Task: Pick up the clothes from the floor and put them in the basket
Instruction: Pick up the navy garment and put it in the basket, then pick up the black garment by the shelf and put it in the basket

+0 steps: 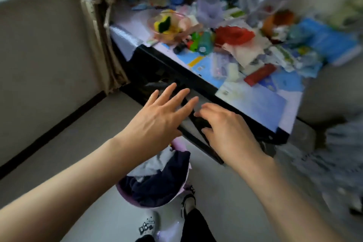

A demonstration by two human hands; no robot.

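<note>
Above one basket [127, 199] of clothes [157, 182], two empty hands: left hand [157, 116] splayed, right hand [225, 129] half-curled.

My feed shows bare forearms behind the left hand [157, 116] and right hand [225, 129]. Legwear: black trousers [198, 226]. Footwear: white clogs [151, 222] bearing black-and-white charms.

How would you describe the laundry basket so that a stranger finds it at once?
Start at the cluttered table with the black frame, then look down to the floor before it, under the person's left hand. The basket stands there, next to a white shoe. It alone is lilac, filled with navy and grey clothes.
</note>
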